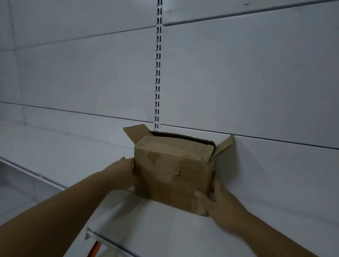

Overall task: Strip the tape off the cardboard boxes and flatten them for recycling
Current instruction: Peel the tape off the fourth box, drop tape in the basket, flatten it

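Two bare forearms, no sleeves; hands: left (125, 173), right (217, 202), no rings or watch seen

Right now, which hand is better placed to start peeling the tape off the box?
Right, I'd judge. The right hand has its thumb on the cardboard box front, where the peeling tape sits. The left hand only grips the left side.

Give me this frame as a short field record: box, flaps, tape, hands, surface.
box: small brown cardboard box, upright on the white shelf, against the white back panel
flaps: top open, side flaps standing up, one flap folded over the opening
tape: brownish tape strips still on the front face, partly torn
left hand: left hand on the box's left side
right hand: right hand on the lower right corner
state: not flattened
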Tool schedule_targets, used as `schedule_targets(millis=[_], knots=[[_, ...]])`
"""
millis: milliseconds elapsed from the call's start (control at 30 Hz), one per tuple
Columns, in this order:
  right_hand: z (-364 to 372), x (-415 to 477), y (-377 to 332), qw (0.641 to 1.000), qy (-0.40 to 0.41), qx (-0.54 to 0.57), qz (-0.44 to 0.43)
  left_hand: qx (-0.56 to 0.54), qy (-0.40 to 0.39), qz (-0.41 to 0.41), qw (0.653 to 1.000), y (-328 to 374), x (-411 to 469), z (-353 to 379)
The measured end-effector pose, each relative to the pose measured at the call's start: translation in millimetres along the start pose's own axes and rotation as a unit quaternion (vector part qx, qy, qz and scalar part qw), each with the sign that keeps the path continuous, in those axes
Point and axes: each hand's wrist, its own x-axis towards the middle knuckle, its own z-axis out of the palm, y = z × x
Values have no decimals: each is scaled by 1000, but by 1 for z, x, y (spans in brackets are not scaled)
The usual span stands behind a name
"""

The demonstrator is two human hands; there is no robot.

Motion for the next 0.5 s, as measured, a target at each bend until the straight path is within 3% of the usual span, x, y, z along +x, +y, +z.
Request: schedule_targets(millis=[200, 300, 400, 500], knots=[[11, -6, -3, 997, 45, 63, 26, -119, 49, 17, 992, -16, 17, -6], [1, -18, -17, 993, 91, 65, 23, -238, 50, 38, 969, -16, 6, -16], [-23, -32, -43, 984, 153, 86, 20, -356, 58, 89, 929, -10, -9, -35], [-58, -47, -75, 969, 199, 135, 58, -520, 42, 132, 843, 2, -24, -64]])
